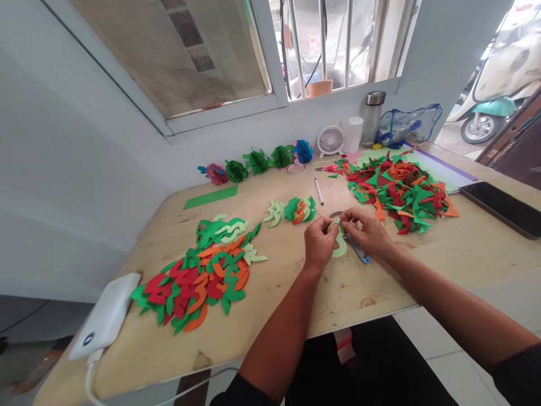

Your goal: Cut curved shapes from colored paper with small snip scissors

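Observation:
My left hand [320, 242] pinches a curved pale green paper cutout [339, 248] between thumb and fingers. My right hand [367, 232] is closed at the cutout's upper end, its fingertips meeting those of the left. Under the right hand, a blue-grey tool [362, 254] with a hole in its end lies on the table; the hand hides much of it, so its kind is unclear. Just beyond the left hand sit a small pile of green, orange and pale cutouts [301, 210] and a pale green pile [275, 213].
A heap of paper cutouts [198, 276] covers the left of the wooden table [274, 299]; red, green and orange scraps [401, 192] lie right. A phone [502, 207], pen [319, 192], power bank [107, 316], fan [331, 140] and bottle [372, 119] surround them. Paper flowers [257, 162] line the wall.

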`<state>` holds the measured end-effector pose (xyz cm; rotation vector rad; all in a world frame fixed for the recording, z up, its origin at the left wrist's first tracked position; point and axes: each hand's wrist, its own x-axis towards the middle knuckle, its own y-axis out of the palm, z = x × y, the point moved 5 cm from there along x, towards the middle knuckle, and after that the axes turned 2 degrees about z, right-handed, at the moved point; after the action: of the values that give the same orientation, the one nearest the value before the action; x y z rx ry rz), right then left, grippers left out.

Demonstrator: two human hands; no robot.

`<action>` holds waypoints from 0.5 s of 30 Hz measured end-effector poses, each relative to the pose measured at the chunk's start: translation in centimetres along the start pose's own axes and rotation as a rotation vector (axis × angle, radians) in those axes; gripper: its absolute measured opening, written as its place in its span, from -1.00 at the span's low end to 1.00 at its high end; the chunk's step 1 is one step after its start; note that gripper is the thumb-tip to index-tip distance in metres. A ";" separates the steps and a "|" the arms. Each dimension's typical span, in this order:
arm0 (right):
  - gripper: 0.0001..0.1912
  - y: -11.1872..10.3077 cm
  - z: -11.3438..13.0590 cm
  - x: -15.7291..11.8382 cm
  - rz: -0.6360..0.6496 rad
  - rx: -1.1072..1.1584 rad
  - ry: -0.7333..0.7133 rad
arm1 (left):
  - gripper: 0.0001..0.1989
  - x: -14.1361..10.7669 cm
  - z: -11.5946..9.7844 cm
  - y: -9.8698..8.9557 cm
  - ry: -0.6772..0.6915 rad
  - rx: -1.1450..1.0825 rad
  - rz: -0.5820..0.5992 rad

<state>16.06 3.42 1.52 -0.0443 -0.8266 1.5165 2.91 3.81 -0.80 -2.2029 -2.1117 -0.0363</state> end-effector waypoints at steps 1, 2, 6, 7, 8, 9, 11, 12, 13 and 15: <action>-0.93 0.0 0.0 0.0 0.001 -0.003 -0.003 | -0.84 0.0 0.0 0.0 -0.001 0.007 -0.001; -0.93 0.0 0.0 0.0 0.001 -0.004 -0.006 | -0.85 0.0 0.0 0.0 -0.001 0.013 -0.003; -0.93 0.0 -0.1 0.0 0.010 -0.001 -0.006 | -0.86 -0.1 -0.2 -0.1 0.011 0.028 -0.014; -0.93 0.1 -0.1 0.0 0.012 -0.001 -0.005 | -0.86 -0.1 -0.3 -0.1 0.008 0.023 -0.013; -0.93 0.1 -0.2 0.0 0.013 -0.001 -0.005 | -0.86 -0.1 -0.2 -0.1 -0.001 0.015 -0.011; -0.93 0.1 -0.2 0.0 0.014 -0.002 -0.004 | -0.86 -0.1 -0.2 0.0 -0.011 0.006 -0.008; -0.93 0.1 -0.1 0.0 0.011 -0.004 -0.002 | -0.86 0.0 -0.1 0.0 -0.028 -0.009 -0.008; -0.93 0.1 -0.1 0.0 0.011 -0.003 -0.003 | -0.86 0.0 -0.1 0.0 -0.031 -0.013 -0.011; -0.93 0.1 0.0 0.0 0.011 -0.003 -0.002 | -0.87 0.0 -0.1 0.0 -0.032 -0.013 -0.014; -0.93 0.1 0.0 0.0 0.010 -0.003 0.002 | -0.87 -0.1 -0.1 0.0 -0.041 -0.013 -0.017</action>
<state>15.97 3.36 1.48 -0.0526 -0.8286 1.5246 2.96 3.73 -0.69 -2.2111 -2.1576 -0.0059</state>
